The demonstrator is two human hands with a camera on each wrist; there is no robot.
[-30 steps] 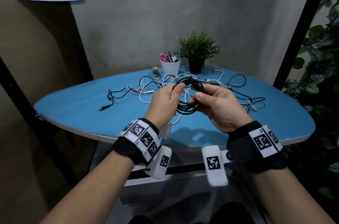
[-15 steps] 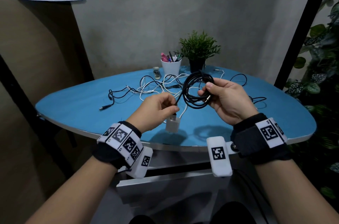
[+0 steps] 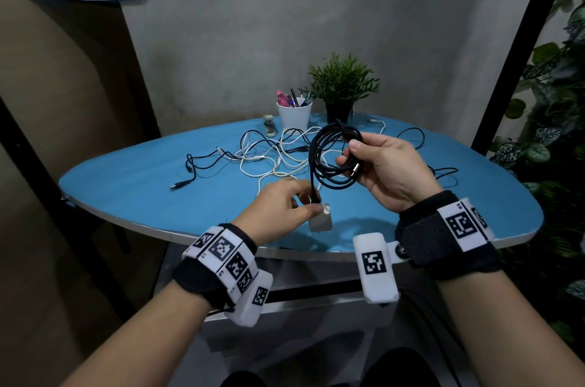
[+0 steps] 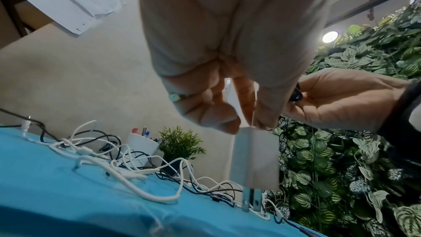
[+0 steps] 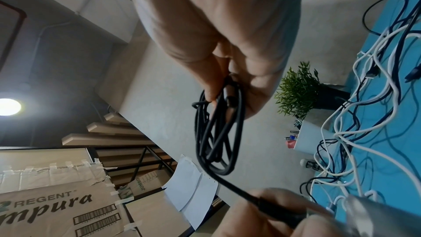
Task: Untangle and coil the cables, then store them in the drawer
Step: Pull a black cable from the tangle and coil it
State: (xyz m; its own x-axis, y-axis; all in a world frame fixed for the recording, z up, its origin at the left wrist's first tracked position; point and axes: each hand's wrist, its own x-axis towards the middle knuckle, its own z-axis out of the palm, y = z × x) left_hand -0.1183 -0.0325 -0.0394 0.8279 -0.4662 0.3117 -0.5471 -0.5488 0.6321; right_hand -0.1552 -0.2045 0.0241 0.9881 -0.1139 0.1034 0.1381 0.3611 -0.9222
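**Coil lifted clear, plug end drawn down**

Since a second ago the hands have parted: the right hand (image 3: 391, 171) has carried the black coil (image 3: 335, 155) up and to the right, while the left hand (image 3: 278, 209) has dropped toward the near edge of the table (image 3: 126, 190) with the cable's tail.

Right thumb and fingers pinch the gathered loops on one side, with a metal-tipped connector lying against the palm. Left fingertips (image 4: 218, 120) pinch the black plug where it enters the white charger block (image 3: 321, 219), which hangs below them just above the table.

This cable looks light, limp and springy; its loops will probably fan open if the pinch slackens, so the crossing point of the loops is the place to hold. The block is the one rigid, heavier part and would swing, so grip its body or the plug, not the thin cord.

Loose white and black cables (image 3: 269, 155) lie tangled mid-table, near the pen cup (image 3: 294, 116) and potted plant (image 3: 342, 89).
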